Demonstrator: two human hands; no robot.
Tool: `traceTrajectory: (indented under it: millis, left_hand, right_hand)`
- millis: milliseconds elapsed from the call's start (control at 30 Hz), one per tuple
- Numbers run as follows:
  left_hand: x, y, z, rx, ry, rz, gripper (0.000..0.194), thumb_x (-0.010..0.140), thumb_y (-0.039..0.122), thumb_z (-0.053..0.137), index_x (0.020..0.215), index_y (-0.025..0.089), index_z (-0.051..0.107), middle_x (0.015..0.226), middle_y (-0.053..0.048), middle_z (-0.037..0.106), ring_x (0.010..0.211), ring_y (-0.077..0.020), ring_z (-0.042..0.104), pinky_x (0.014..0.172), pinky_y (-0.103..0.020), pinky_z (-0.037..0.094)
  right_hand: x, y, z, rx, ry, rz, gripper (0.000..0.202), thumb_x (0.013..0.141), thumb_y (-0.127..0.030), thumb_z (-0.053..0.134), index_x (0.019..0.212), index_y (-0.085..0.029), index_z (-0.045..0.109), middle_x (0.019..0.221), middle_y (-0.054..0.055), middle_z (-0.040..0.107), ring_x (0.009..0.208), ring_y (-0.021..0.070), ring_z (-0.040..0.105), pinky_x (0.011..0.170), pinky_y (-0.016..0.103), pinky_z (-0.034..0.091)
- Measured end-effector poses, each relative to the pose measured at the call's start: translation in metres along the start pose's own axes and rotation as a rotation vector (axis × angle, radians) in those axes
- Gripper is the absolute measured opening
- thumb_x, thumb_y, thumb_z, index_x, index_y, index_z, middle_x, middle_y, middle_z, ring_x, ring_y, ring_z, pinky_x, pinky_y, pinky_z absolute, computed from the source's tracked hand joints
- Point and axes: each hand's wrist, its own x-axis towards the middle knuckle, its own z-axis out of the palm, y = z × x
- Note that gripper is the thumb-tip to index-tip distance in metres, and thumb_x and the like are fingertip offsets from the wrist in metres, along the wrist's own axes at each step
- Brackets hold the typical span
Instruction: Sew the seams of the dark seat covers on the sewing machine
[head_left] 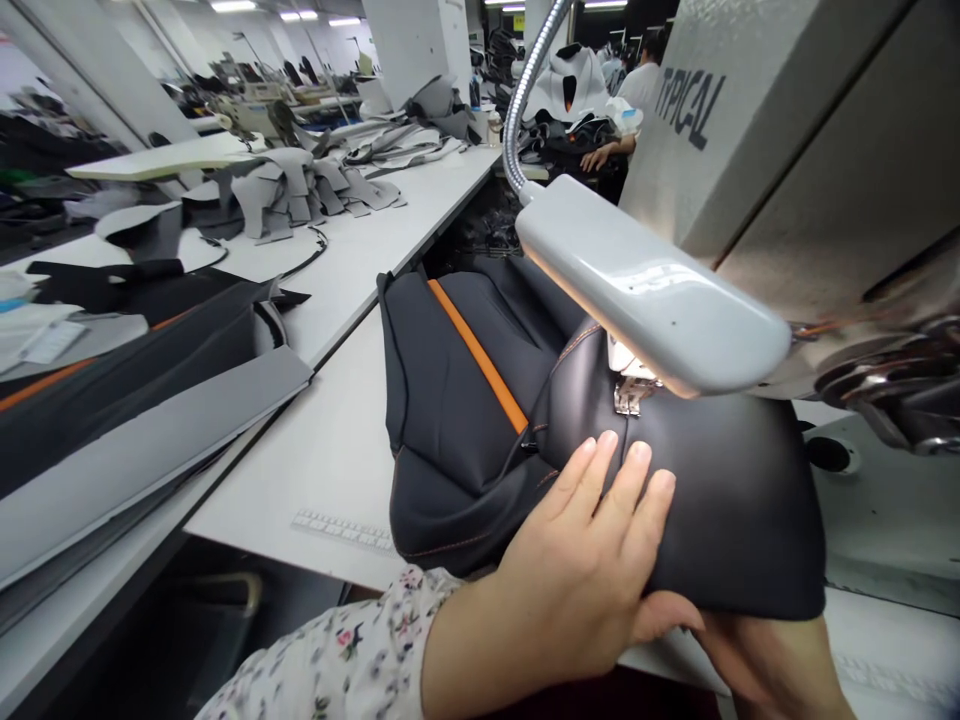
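Observation:
A black leather-like seat cover (pixel 735 500) with an orange strip (pixel 480 360) and orange stitching lies under the presser foot (pixel 628 396) of a sewing machine (pixel 720 130). My left hand (pixel 581 560) rests flat on the cover just in front of the foot, beside a seam, its fingers stretched out and the thumb over the near edge. Beneath the cover's near right edge is my right hand (pixel 772 660); its fingers are hidden under the material. A pale lamp (pixel 652 290) on a bendy metal neck lights the stitching spot and covers part of the needle area.
A ruler (pixel 341 528) is fixed along the white machine table (pixel 300 470). On the long table (pixel 420 200) to the left lie grey cut pieces (pixel 292 190) and dark panels (pixel 150 360). Further back, a co-worker's hand (pixel 600 155) rests near piled covers.

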Motion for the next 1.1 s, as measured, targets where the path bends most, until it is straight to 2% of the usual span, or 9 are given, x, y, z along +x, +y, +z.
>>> traceTrajectory:
  millis: [167,300,400,467,633,800,933,1000,1100]
  left_hand:
    - [0.006,-0.002,0.006,-0.017,-0.003,-0.023,0.095,0.098,0.082,0.038,0.157,0.008,0.049,0.164,-0.018,0.045,0.15,-0.0475,0.042,0.128,-0.057,0.026]
    - [0.014,-0.004,0.01,-0.03,-0.017,-0.039,0.089,0.1,0.077,0.04,0.156,0.008,0.049,0.165,-0.016,0.044,0.149,-0.05,0.042,0.127,-0.062,0.024]
    - [0.02,-0.007,0.013,-0.041,-0.009,-0.05,0.088,0.1,0.076,0.042,0.156,0.008,0.05,0.165,-0.015,0.045,0.148,-0.0511,0.041,0.126,-0.065,0.026]
    - [0.023,-0.01,0.015,-0.041,0.007,-0.057,0.086,0.1,0.076,0.044,0.154,0.009,0.052,0.165,-0.013,0.045,0.147,-0.0514,0.042,0.124,-0.066,0.028]
    - [0.031,-0.015,0.021,-0.044,0.011,-0.074,0.078,0.102,0.072,0.045,0.152,0.013,0.056,0.163,-0.01,0.048,0.145,-0.0506,0.045,0.121,-0.068,0.034]
    - [0.038,-0.021,0.024,-0.058,0.045,-0.083,0.075,0.102,0.071,0.047,0.151,0.014,0.057,0.16,-0.007,0.053,0.142,-0.0505,0.049,0.118,-0.069,0.037]
    - [0.017,-0.023,0.02,-0.083,0.013,-0.013,0.079,0.101,0.074,0.042,0.155,0.017,0.052,0.168,-0.007,0.042,0.15,-0.0507,0.039,0.121,-0.073,0.03]
    - [-0.001,-0.024,0.017,-0.059,-0.038,0.021,0.07,0.106,0.064,0.045,0.159,0.018,0.047,0.173,-0.006,0.031,0.157,-0.0436,0.031,0.129,-0.067,0.021]
    - [-0.019,-0.028,0.013,0.003,-0.025,0.033,0.052,0.108,0.024,0.045,0.159,0.017,0.045,0.174,-0.004,0.029,0.161,-0.0278,0.029,0.136,-0.053,0.007]
  right_hand:
    - [0.013,-0.018,0.018,0.027,0.153,0.114,0.043,0.086,-0.047,0.07,0.129,-0.04,0.072,0.143,-0.002,0.068,0.14,0.0194,0.059,0.107,0.034,0.059]
    - [0.022,-0.03,0.032,0.001,0.112,0.076,0.049,0.09,-0.05,0.067,0.139,-0.041,0.066,0.15,-0.003,0.063,0.144,0.017,0.055,0.116,0.034,0.049]
    - [0.028,-0.034,0.037,-0.014,0.022,0.068,0.048,0.093,-0.051,0.065,0.139,-0.037,0.067,0.15,0.0,0.063,0.143,0.0219,0.056,0.112,0.04,0.054]
    - [0.032,-0.034,0.036,-0.011,-0.006,0.078,0.047,0.092,-0.05,0.065,0.137,-0.035,0.069,0.149,0.002,0.064,0.141,0.0249,0.058,0.107,0.041,0.059]
    - [0.041,-0.032,0.033,0.014,0.019,0.049,0.044,0.091,-0.041,0.068,0.135,-0.038,0.069,0.148,-0.003,0.065,0.143,0.0186,0.055,0.112,0.033,0.053]
    - [0.044,-0.03,0.026,-0.062,0.013,0.139,0.049,0.079,-0.051,0.073,0.125,-0.034,0.075,0.138,0.004,0.071,0.137,0.0286,0.061,0.11,0.047,0.055]
    - [0.042,-0.03,0.014,-0.106,-0.039,0.199,0.054,0.067,-0.049,0.081,0.118,-0.034,0.077,0.134,0.004,0.073,0.13,0.0298,0.065,0.107,0.048,0.057]
    - [0.04,-0.03,0.01,-0.123,-0.126,0.215,0.064,0.06,-0.039,0.087,0.123,-0.035,0.075,0.132,0.003,0.074,0.128,0.0285,0.067,0.105,0.047,0.058]
    - [0.04,-0.031,0.01,-0.119,-0.254,0.229,0.081,0.052,-0.024,0.095,0.129,-0.036,0.072,0.131,0.003,0.075,0.119,0.0275,0.07,0.099,0.044,0.062]
